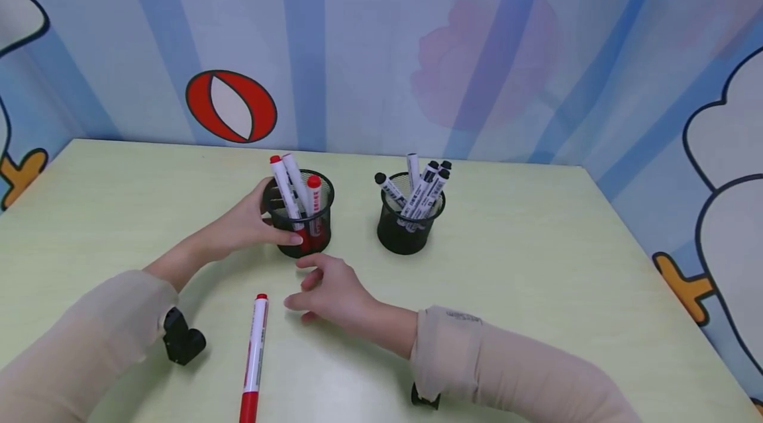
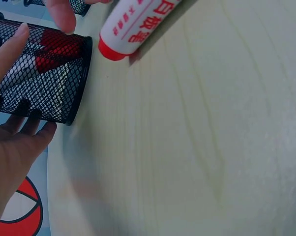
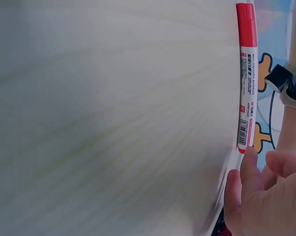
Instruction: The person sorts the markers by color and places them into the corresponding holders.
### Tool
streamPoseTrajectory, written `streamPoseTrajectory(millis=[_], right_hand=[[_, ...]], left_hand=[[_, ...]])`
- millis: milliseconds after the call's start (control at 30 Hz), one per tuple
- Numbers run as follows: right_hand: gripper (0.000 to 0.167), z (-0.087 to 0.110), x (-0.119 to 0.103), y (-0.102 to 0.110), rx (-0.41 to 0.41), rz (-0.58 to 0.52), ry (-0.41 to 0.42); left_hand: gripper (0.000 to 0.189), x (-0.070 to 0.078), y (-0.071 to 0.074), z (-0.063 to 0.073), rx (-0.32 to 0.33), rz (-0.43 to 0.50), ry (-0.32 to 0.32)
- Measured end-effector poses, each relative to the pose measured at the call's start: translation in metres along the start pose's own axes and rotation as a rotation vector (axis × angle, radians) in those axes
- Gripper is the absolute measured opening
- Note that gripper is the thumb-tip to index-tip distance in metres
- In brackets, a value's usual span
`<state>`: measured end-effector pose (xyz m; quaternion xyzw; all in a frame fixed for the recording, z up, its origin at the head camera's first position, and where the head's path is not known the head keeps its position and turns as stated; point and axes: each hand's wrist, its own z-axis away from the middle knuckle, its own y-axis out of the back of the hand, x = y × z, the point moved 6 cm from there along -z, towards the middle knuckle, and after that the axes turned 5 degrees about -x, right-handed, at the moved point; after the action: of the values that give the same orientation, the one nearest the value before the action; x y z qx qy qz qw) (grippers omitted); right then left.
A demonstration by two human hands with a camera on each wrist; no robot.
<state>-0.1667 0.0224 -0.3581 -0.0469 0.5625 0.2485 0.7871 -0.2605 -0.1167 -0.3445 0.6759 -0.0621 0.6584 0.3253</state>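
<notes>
My left hand [image 1: 247,228] grips a black mesh pen cup [image 1: 325,224] from its left side, thumb across the front. Three white markers, at least two with red ends, lean inside that cup. In the left wrist view the fingers and thumb lie around the mesh [image 2: 54,86]. A red whiteboard marker [image 1: 255,343] lies on the table in front, its red cap toward me. Just right of the marker and below the cup, my right hand [image 1: 336,290] hovers with loosely bent, spread fingers and nothing between them.
A second mesh cup [image 1: 401,237] stands to the right with several black-capped markers [image 1: 424,191]. Behind the pale table [image 1: 536,264] hangs a blue striped backdrop [image 1: 357,46] with cartoon prints. Black wrist cameras sit on both sleeves, the left one [image 1: 183,340] near the table.
</notes>
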Motion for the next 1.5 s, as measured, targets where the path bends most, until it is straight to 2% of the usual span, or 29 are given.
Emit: streamPoseTrajectory(millis=[267,533,800,1033,1200,1500], right_hand=[[0.052,0.001,-0.005,-0.013,0.005,0.051,-0.011],[0.056,-0.001,-0.004,-0.020,0.054,0.128,-0.031],[0.054,-0.005,-0.005,-0.020,0.063,0.135,-0.028],[0.047,-0.005,-0.006,-0.024,0.053,0.091,-0.014],[0.049,-0.005,-0.009,-0.028,0.056,0.104,-0.015],[0.058,-0.004,-0.014,-0.038,0.067,0.256,0.021]], left_hand=[[0.097,0.001,0.000,0.000,-0.004,-0.002,-0.007],[0.098,0.001,-0.001,-0.001,-0.008,-0.001,-0.006],[0.097,0.001,-0.002,-0.001,-0.013,0.003,-0.018],[0.099,0.000,-0.002,0.001,-0.019,-0.011,-0.003],[0.098,0.002,-0.001,0.002,-0.022,-0.010,-0.011],[0.098,0.004,-0.002,0.002,-0.028,-0.001,-0.016]])
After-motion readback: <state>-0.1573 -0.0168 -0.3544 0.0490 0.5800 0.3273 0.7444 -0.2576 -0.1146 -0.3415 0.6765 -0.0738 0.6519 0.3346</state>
